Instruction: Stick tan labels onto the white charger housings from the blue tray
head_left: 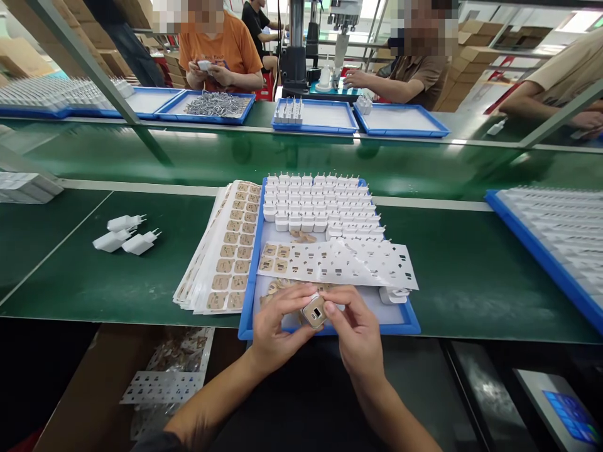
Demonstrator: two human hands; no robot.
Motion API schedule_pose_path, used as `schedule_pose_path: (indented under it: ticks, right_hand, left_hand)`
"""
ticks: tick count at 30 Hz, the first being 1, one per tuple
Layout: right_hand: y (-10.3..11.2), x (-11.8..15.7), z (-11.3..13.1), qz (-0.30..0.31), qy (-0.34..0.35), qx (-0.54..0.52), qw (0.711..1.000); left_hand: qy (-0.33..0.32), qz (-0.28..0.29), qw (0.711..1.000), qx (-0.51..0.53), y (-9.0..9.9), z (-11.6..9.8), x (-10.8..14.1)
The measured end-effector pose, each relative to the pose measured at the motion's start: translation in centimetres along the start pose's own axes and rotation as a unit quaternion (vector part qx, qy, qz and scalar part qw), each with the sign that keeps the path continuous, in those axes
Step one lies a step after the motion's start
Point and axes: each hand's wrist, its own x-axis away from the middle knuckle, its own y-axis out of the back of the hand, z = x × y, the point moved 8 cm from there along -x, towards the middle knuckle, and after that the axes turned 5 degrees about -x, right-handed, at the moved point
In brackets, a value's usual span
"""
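Observation:
Between both hands, over the front edge of a blue tray (412, 323), is a white plug charger (314, 311) with a tan sticker around its port openings. My left hand (279, 321) grips its left side with thumb and fingers. On the other side, the thumb and fingertips of my right hand (354, 329) press on the charger's sticker face. Just beyond lies a mostly bare sticker sheet (339, 262), a few tan stickers at its left end. Rows of white chargers (320, 198), pins up, fill the tray's far part. One more charger (393, 295) sits partly under the sheet's right end.
A stack of sticker sheets (226, 251) lies left of the tray, and several loose chargers (125, 234) farther left. Another filled tray (532, 242) stands at right. Across the green conveyor (211, 147) are more blue trays (313, 129) and co-workers. Below is a box of scraps (94, 389).

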Motion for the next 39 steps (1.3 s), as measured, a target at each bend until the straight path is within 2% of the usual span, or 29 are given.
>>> schedule_pose_path:
  ticks: [3, 8, 12, 19, 23, 27, 29, 31, 33, 35, 37, 39]
  right_hand:
    - [-0.5, 0.1, -0.2, 0.003, -0.010, -0.026, 1.000]
    - [-1.7, 0.3, -0.2, -0.002, -0.004, -0.074, 0.997]
    - [-1.6, 0.4, -0.9, -0.024, -0.009, -0.101, 0.995]
    - [-1.6, 0.2, -1.5, -0.038, -0.030, -0.123, 0.991]
    - [-1.3, 0.1, -1.7, -0.037, -0.054, -0.131, 0.989]
    - [-1.1, -0.4, -1.1, 0.020, -0.057, -0.096, 0.994]
    - [-1.0, -0.9, 0.0, 0.056, -0.019, -0.027, 0.998]
    - [-0.8, -1.3, 1.6, 0.070, 0.056, 0.071, 0.993]
    - [-0.9, -1.2, 3.5, 0.073, 0.158, 0.163, 0.971]
    - [-1.3, -0.5, 4.6, 0.100, 0.241, 0.211, 0.942]
    - [-1.2, 0.2, 4.5, 0.128, 0.261, 0.199, 0.936]
    - [0.0, 0.2, 3.4, 0.101, 0.224, 0.150, 0.958]
  left_hand:
    - [-0.016, -0.003, 1.000, -0.014, -0.1, -0.2, 0.0]
    - [-0.082, -0.012, 0.995, -0.062, -0.1, -1.4, -0.3]
    - [-0.120, -0.016, 0.987, -0.103, -0.1, -2.2, -0.4]
    - [-0.156, -0.021, 0.979, -0.130, -0.3, -2.3, 0.1]
    - [-0.148, -0.019, 0.982, -0.114, -0.2, -2.0, 0.1]
    - [-0.105, -0.013, 0.992, -0.072, 0.1, -1.4, 0.0]
    - [-0.094, -0.004, 0.994, -0.053, 0.0, -1.3, 0.0]
    - [-0.084, 0.001, 0.996, -0.041, 0.0, -1.3, 0.1]
    - [-0.050, 0.002, 0.998, -0.031, 0.0, -0.8, 0.1]
    - [-0.005, 0.009, 0.999, -0.031, 0.1, -0.1, 0.2]
    - [0.033, 0.015, 0.998, -0.047, 0.5, 0.8, 0.4]
    - [0.071, 0.010, 0.995, -0.072, 1.4, 1.8, 0.6]
